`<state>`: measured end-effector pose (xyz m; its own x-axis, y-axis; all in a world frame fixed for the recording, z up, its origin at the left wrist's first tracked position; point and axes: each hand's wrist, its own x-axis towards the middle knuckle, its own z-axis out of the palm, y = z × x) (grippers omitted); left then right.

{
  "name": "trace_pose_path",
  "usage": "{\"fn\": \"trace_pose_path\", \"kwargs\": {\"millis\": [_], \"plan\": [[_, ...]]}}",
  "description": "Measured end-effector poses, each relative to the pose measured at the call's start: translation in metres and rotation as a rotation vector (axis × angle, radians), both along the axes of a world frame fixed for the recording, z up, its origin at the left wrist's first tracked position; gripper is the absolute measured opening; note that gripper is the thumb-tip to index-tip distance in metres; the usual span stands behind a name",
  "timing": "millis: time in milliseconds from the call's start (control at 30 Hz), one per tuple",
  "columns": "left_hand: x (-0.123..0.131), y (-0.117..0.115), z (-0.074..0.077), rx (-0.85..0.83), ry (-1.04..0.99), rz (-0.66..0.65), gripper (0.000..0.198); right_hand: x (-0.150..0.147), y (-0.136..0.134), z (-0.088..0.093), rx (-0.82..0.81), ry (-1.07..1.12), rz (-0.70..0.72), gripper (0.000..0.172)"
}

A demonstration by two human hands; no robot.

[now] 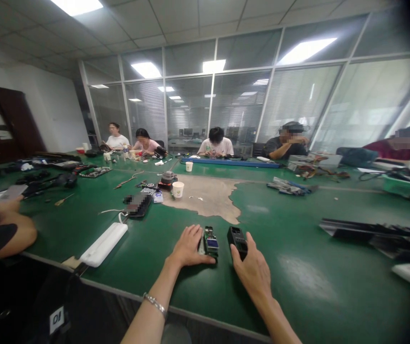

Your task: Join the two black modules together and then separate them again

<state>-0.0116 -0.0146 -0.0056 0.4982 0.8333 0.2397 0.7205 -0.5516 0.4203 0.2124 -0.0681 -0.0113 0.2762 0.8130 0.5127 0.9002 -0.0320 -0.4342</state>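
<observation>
My left hand (188, 247) lies flat on the green table mat (291, 229), fingers stretched out, its thumb running under a small device with an exposed circuit board (210, 241). Its fingers touch the left side of that board. My right hand (252, 268) rests to the right, fingers stretched forward, with its index finger and thumb against a black casing part (237, 238). The two parts lie side by side, a small gap between them. A bracelet (155, 304) sits on my left wrist.
A white power strip (103, 243) lies at the left front edge. Paper cups (178, 189), a phone (137, 204), tools and disassembled electronics are scattered further back. A co-worker's arm (9, 229) rests at the left. Several people sit along the far side. Black parts (373, 231) lie at right.
</observation>
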Motion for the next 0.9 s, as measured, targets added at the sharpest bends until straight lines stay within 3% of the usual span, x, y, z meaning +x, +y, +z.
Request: {"fn": "trace_pose_path", "kwargs": {"millis": [233, 467, 633, 767, 900], "plan": [[0.0, 0.003, -0.005, 0.029, 0.027, -0.004, 0.114, -0.002, -0.001, -0.006, 0.006, -0.049, 0.042, 0.065], [0.0, 0.004, -0.007, 0.044, 0.062, -0.008, 0.108, -0.001, -0.001, -0.013, 0.097, -0.067, 0.051, 0.074], [0.001, 0.002, -0.005, 0.041, 0.077, -0.014, 0.105, -0.002, -0.005, -0.01, 0.002, -0.057, 0.043, 0.07], [0.001, 0.001, -0.002, 0.036, 0.079, -0.014, 0.104, -0.003, -0.006, -0.004, -0.01, 0.005, 0.064, 0.064], [0.001, 0.001, -0.002, 0.041, 0.081, -0.021, 0.103, -0.014, -0.007, 0.017, 0.048, 0.131, 0.111, 0.065]]}}
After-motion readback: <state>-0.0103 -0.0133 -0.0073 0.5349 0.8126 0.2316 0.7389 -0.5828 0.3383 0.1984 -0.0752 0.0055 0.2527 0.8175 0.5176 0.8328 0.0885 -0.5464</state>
